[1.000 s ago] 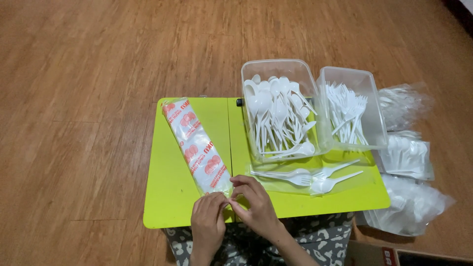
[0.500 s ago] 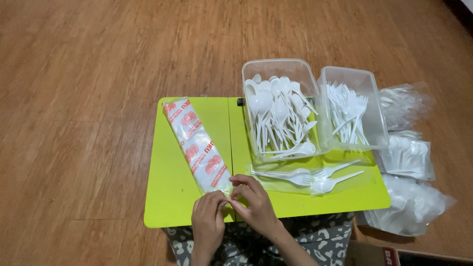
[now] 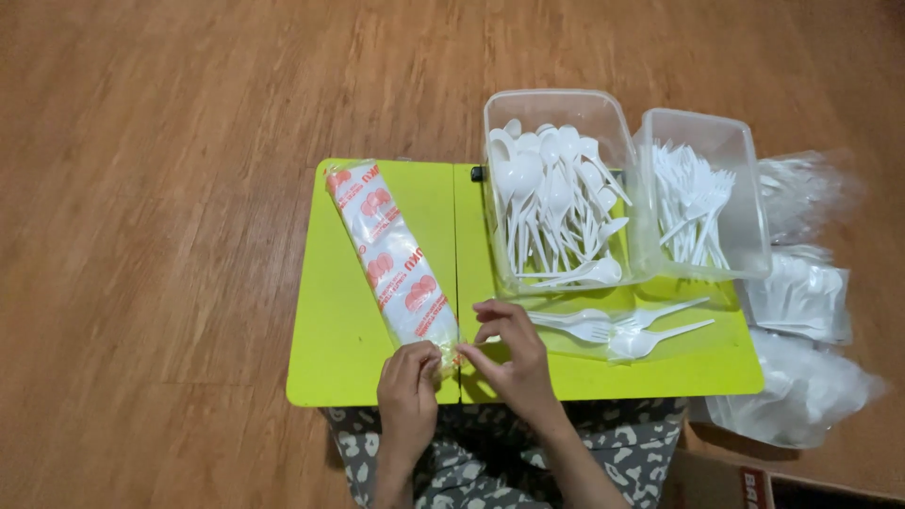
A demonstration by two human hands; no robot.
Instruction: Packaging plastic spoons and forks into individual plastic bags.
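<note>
Both hands, left hand (image 3: 407, 379) and right hand (image 3: 509, 353), pinching printed plastic pack (image 3: 393, 254) end, fingertips hiding it

1. Sleeve (image 3: 391, 254): long clear plastic pack, white contents, red-orange print.
2. Pose: lies flat, diagonal, far end toward the worktop's (image 3: 339, 339) back-left corner.
3. State: near end bunched, pinched between fingers of both hands.

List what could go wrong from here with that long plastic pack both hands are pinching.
1. Both hands, left hand and right hand, pinch the near end of the long plastic pack at the edge of the green table; if it bursts open, its contents might drop into the lap.
2. The right hand sits close to loose forks and spoons; a jerk could scatter them.
</note>
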